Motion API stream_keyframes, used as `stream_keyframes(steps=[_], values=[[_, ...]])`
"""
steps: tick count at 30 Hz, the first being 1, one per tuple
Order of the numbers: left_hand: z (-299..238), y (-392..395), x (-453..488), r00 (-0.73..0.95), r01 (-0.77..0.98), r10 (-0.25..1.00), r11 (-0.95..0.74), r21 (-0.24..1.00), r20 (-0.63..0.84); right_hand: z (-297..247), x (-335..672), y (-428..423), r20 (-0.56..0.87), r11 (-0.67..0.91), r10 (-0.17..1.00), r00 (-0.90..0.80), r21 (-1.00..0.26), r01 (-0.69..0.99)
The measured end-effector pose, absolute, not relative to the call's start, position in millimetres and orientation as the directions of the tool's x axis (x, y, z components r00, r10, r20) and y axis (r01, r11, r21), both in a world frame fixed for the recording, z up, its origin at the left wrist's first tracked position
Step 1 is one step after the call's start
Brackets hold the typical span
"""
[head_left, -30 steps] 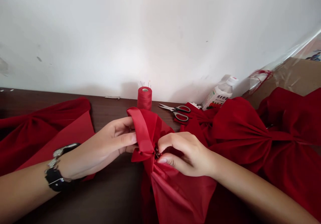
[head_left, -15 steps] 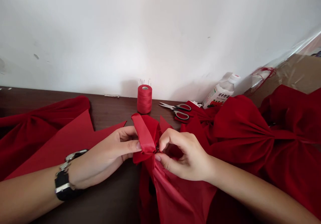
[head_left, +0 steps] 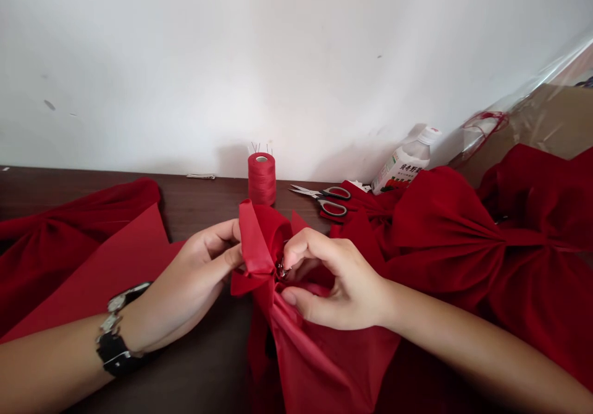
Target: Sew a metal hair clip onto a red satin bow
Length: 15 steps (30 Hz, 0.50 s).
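A piece of red cloth (head_left: 333, 364) is hanging down in loose folds, its lower part looking smooth and slightly shiny, while its top is bunching into a tight gather. A folded red strip (head_left: 254, 244) is standing up at that gather, and a small dark metal piece (head_left: 282, 270) is showing just beside it (too small to make out exactly, though it is catching a little light). The left hand (head_left: 189, 284), wearing a dark band (head_left: 115, 355) at the wrist, is closing on the cloth at the strip's left edge, its fingertips partly hiding behind the fabric. The right hand (head_left: 347, 281) is curling, with thumb and forefinger making a rounded, parted shape; the forefinger's tip is reaching the metal piece and the thumb is resting against the cloth just below, but whether they are pinching anything is impossible to tell. The gather is sitting between the two hands, and the rest of the cloth is falling below them, partly passing under the right hand, over the brown table (head_left: 199, 377). Behind the cloth, a red thread spool (head_left: 262, 182) is standing upright with needles sticking up from its top, and scissors (head_left: 341, 193) are lying open to its right.
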State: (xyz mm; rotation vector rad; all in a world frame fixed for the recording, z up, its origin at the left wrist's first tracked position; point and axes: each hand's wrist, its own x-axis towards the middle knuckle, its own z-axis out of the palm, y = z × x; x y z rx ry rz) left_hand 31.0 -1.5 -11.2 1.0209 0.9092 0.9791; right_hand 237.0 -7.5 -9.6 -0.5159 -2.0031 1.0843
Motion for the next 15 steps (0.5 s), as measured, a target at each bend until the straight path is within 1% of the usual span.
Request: stream_keyframes(steps=[4, 7, 12, 15], values=[[-5.2, 3.0, 26.1, 0.266, -0.221, 0.956, 0.182, 0.958, -0.121, -6.6, 238.2, -5.5, 0.483, 0.602, 0.623, -0.616, -0.798, -0.016], [0.9, 12.1, 20.0, 0.209, -0.241, 0.974, 0.131, 0.962, -0.081, -4.3, 240.7, -5.5, 0.514, 0.626, 0.609, -0.604, -0.779, -0.032], [19.8, 37.0, 0.7, 0.047, -0.318, 0.998, -0.034, 0.947, 0.052, -0.4, 245.4, -4.0, 0.505, 0.6, 0.625, -0.595, -0.798, -0.046], [30.9, 47.2, -10.8, -0.001, -0.348, 0.989, -0.141, 0.927, 0.15, -0.1, 246.0, -1.8, 0.48, 0.573, 0.645, -0.595, -0.819, -0.04]])
